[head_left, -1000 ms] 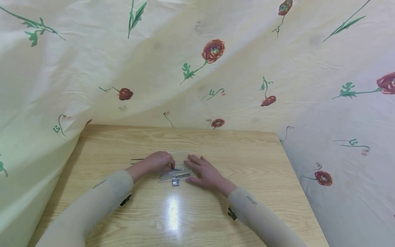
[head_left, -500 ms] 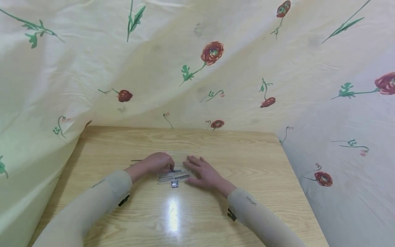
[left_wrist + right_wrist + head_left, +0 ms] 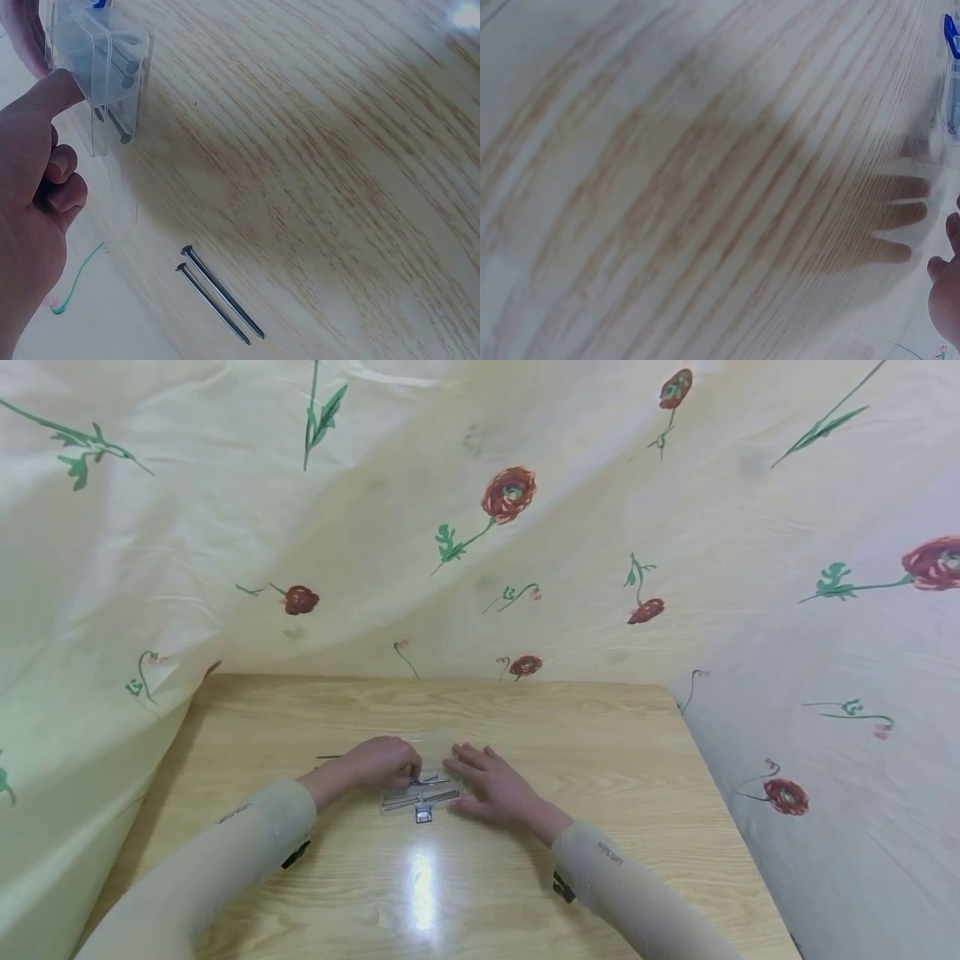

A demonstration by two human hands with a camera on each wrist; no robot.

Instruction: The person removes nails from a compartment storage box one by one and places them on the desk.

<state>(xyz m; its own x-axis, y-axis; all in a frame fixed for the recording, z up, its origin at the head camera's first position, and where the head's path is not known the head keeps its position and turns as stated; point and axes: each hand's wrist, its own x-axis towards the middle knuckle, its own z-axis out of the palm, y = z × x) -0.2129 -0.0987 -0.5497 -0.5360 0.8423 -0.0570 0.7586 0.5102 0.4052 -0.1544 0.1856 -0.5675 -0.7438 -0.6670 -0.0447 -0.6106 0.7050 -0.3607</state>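
Note:
A clear plastic box [image 3: 386, 811] with compartments stands on the table, several steel nails [image 3: 441, 795] lying in it. My left hand [image 3: 381, 762] reaches over its far left part. Thumb and forefinger pinch a nail [image 3: 433, 782] there; the left wrist view shows the other fingers curled, the fingertips hidden behind the box wall [image 3: 94, 135]. My right hand [image 3: 498, 789] rests open along the box's right side, fingers spread, thumb right at the edge. Only part of the right hand [image 3: 949, 300] shows in the right wrist view.
Two loose nails [image 3: 221, 292] lie side by side on the wooden table [image 3: 315, 187], left of the box. A blue clasp [image 3: 952, 36] sits on the box's near side. Flowered cloth [image 3: 360, 635] hangs behind the table and along both sides.
The left fingers have shifted slightly within the box, and the nails near their tips now lie crossed at a different angle. The right hand stays in place. The head view has tilted slightly up.

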